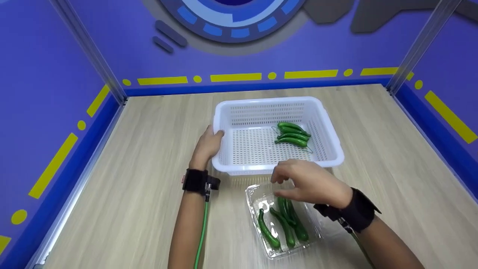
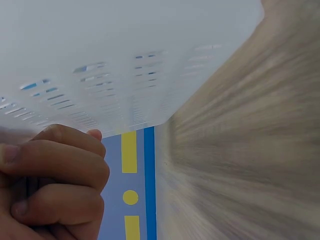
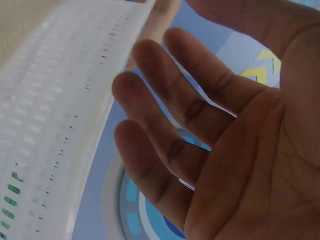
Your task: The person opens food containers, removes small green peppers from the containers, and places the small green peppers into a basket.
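My left hand (image 1: 208, 145) grips the left rim of a white plastic basket (image 1: 246, 169), with the thumb over the edge; in the left wrist view its fingers (image 2: 65, 162) curl beside the basket's slotted wall. Several green chili peppers (image 1: 293, 141) lie together in the basket's right part, with thin loops of string on them. My right hand (image 1: 313, 183) hovers above the far end of a clear plastic box (image 1: 249, 198), near the basket's front rim. Its loosely bent fingers (image 3: 165, 90) hold nothing in the right wrist view. More green chili peppers (image 1: 269, 232) lie in the box.
The basket stands in the middle of a light wood table (image 1: 149, 157), with the box just in front of it. Blue panels (image 1: 246, 63) with yellow markings enclose the back and both sides. Each wrist wears a black strap (image 1: 196, 181) with a green cable.
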The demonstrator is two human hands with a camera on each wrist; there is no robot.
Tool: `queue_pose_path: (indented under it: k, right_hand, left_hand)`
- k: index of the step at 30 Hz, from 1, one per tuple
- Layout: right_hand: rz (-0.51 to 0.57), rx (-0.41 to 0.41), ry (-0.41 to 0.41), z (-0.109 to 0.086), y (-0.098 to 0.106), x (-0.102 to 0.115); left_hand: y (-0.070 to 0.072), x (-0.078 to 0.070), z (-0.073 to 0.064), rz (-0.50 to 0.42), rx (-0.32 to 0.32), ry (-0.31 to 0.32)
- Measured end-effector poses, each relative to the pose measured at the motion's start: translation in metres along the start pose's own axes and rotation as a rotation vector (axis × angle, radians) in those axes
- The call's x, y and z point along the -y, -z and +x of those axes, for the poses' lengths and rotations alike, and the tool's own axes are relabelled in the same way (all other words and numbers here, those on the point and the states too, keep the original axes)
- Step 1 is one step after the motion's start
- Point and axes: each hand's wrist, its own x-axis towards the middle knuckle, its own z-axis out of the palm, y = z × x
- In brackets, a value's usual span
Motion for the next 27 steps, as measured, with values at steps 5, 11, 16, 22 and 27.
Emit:
queue_pose_path:
  k: [5, 11, 16, 22, 27]
  right_hand:
    - [-0.025, 0.07, 0.006, -0.006, -0.013, 0.003]
    - [-0.032, 0.143, 0.009, -0.009, -0.025, 0.008]
    - [-0.029, 0.205, 0.033, -0.008, -0.035, 0.012]
    - [-0.035, 0.267, 0.054, -0.007, -0.046, 0.018]
    - [-0.016, 0.33, 0.042, -0.008, -0.049, 0.02]
  left_hand:
    - [-0.002, 0.0, 0.001, 0.005, 0.0, 0.009]
    - [-0.003, 0.0, 0.0, -0.012, -0.004, 0.008]
    - [-0.002, 0.001, -0.001, -0.008, 0.003, 0.015]
    - [-0.001, 0.001, -0.001, 0.0, 0.001, 0.009]
    - [-0.001, 0.0, -0.001, -0.008, -0.005, -0.004]
